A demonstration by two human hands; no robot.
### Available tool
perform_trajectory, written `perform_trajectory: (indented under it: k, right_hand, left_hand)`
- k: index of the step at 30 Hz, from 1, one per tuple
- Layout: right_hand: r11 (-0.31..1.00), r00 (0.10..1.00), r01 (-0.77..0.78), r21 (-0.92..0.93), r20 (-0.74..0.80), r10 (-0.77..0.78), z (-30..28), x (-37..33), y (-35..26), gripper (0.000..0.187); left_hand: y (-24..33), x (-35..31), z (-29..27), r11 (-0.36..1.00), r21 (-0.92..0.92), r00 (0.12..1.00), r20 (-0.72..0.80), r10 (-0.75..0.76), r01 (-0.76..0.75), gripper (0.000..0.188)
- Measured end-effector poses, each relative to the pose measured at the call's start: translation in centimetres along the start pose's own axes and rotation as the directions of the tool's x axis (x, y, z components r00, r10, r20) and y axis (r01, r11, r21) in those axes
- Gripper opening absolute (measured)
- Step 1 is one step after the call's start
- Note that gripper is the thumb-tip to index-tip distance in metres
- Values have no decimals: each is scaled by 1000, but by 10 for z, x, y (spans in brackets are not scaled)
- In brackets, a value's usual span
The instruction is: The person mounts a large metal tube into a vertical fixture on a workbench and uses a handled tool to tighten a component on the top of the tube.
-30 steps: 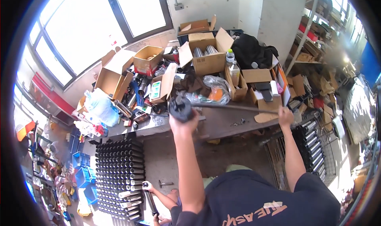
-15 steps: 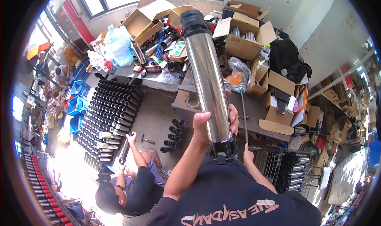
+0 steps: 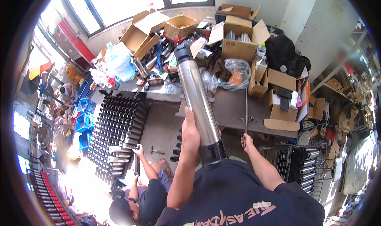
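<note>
Hands (image 3: 190, 135) holding shiny black-ended cylinder (image 3: 199, 97), rod (image 3: 247, 111)

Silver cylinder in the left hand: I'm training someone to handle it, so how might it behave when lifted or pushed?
The silver cylinder would probably roll if pushed on its side, since its body is round. It is likely stiff, running straight though the left hand grips it near one end. Its smooth, shiny surface may be slippery.
</note>
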State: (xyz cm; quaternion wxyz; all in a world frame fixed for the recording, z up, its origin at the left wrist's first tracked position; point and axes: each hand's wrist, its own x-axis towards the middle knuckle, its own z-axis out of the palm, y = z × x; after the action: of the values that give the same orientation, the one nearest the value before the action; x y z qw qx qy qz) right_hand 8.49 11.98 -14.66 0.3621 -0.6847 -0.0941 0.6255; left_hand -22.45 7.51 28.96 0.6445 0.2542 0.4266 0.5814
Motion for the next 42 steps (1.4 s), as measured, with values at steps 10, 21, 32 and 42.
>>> perform_trajectory:
  k: [10, 21, 32, 42]
  right_hand:
    - [980, 995, 18, -196, -93, -37, -33, -29, 49, 48]
    - [953, 975, -12, -304, -215, -56, -80, -52, 91, 52]
    - [902, 945, 207, -378, -163, -285, -18, -43, 63, 47]
    - [797, 882, 159, -583, -280, -380, 10, -48, 36, 62]
  left_hand:
    - [-31, 23, -34, 670, -679, 870, 483, 101, 299, 73]
    - [-23, 30, -55, 749, -590, 919, 388, -63, 301, 67]
    - [-20, 46, -76, 655, -653, 877, 479, -33, 381, 68]
    - [-10, 66, -91, 700, -588, 876, 468, -114, 405, 67]
